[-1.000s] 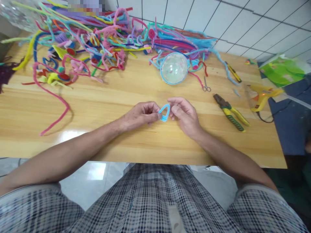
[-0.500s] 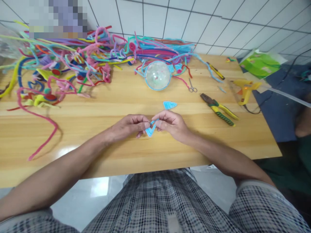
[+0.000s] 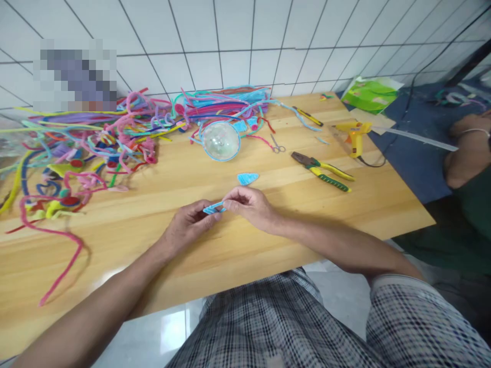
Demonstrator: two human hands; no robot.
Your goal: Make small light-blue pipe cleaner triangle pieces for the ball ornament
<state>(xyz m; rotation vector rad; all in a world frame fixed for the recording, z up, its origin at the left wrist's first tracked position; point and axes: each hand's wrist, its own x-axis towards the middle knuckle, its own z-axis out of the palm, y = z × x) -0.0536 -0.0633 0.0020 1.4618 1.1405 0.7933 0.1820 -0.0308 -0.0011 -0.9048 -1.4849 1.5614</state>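
A bent blue pipe cleaner point(image 3: 213, 208) is pinched between both hands above the front part of the wooden table. My left hand point(image 3: 191, 222) is closed on its left end, thumb in front. The fingertips of my right hand point(image 3: 251, 207) grip its right end. Just beyond my right hand lies a flat blue triangular piece point(image 3: 247, 178) that looks made of pipe cleaner. Farther back is a clear round dome point(image 3: 220, 141) with a blue rim.
Tangled coloured pipe cleaners point(image 3: 95, 148) cover the table's back left. To the right lie small scissors point(image 3: 277, 145), pliers point(image 3: 322, 171), a yellow cutter knife point(image 3: 308, 116) and a yellow glue gun point(image 3: 356, 137) with a cord. Another person's arm point(image 3: 466, 148) is at the far right.
The view has shifted, showing more of the wall. The blue pipe cleaner has turned from a downward-pointing V to a flatter, sideways position, still held in both hands.
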